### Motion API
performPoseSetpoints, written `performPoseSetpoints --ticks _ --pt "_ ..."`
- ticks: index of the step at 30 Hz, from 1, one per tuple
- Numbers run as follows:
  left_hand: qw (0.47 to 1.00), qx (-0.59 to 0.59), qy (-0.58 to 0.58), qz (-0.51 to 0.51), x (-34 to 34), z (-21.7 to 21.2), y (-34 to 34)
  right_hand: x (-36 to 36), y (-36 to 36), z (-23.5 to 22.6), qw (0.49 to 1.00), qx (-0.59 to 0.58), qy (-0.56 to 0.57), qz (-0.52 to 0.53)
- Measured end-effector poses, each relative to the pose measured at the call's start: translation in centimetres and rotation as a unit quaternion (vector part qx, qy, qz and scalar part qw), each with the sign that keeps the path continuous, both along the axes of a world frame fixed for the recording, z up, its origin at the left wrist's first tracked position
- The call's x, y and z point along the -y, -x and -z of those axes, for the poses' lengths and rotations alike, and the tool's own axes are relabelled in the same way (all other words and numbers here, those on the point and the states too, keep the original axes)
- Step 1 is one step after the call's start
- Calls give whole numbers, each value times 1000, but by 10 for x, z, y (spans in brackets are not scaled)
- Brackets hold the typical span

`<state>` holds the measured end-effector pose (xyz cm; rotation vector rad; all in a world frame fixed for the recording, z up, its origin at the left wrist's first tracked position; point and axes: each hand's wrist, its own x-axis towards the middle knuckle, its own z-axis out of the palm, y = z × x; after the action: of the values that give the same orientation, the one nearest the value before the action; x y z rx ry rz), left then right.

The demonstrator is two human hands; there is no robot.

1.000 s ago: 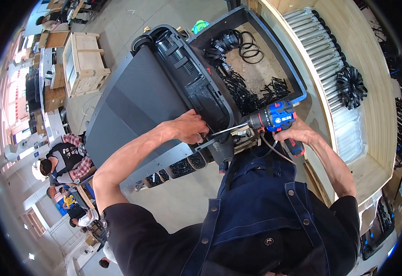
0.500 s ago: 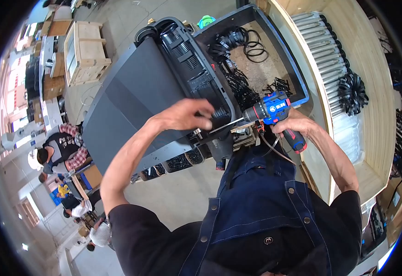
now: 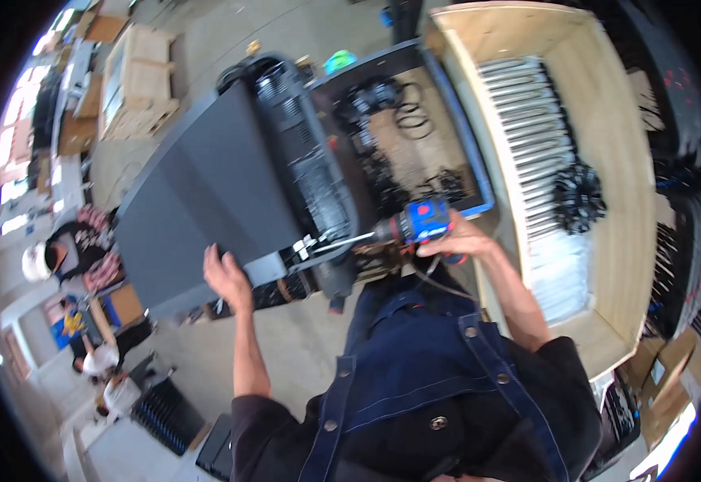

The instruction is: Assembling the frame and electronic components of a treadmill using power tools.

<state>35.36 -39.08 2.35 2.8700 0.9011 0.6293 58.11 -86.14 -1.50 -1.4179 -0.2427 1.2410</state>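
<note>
clearly, right hand (image 3: pixel 461 239) grips one drill (image 3: pixel 424 222); left hand (image 3: pixel 228 281) overlaps one deck (image 3: pixel 198 185).

The grey floor (image 3: pixel 302 337) is seen below the machine (image 3: pixel 206 177), whose own support is mostly hidden. A pale wooden crate (image 3: pixel 138 80) is set on the floor, well to the machine's left. Just right of the machine, thin black rings (image 3: pixel 412 122) and small black pieces (image 3: pixel 447 181) are carried in a blue-edged tray (image 3: pixel 458 120). Farther right of the machine, metal rods (image 3: pixel 527 136), a black bundle (image 3: pixel 579 197) and white sheeting (image 3: pixel 559 277) are held in a wooden box (image 3: pixel 631 241).
</note>
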Motion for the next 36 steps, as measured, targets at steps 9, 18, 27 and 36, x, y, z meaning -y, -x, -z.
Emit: performPoseSetpoints --ticks 9,18,27,36 --pt "998 5 7 -67 9 -8 4 23 25 -3 851 324 53 410" --pt "998 4 49 -30 -2 -7 17 -2 -7 59 821 327 106 456" --pt "993 -69 29 86 -147 -19 152 -90 127 -12 826 398 188 351" --pt "973 -93 69 200 -317 -55 249 -390 313 -38 970 -164 -71 162"
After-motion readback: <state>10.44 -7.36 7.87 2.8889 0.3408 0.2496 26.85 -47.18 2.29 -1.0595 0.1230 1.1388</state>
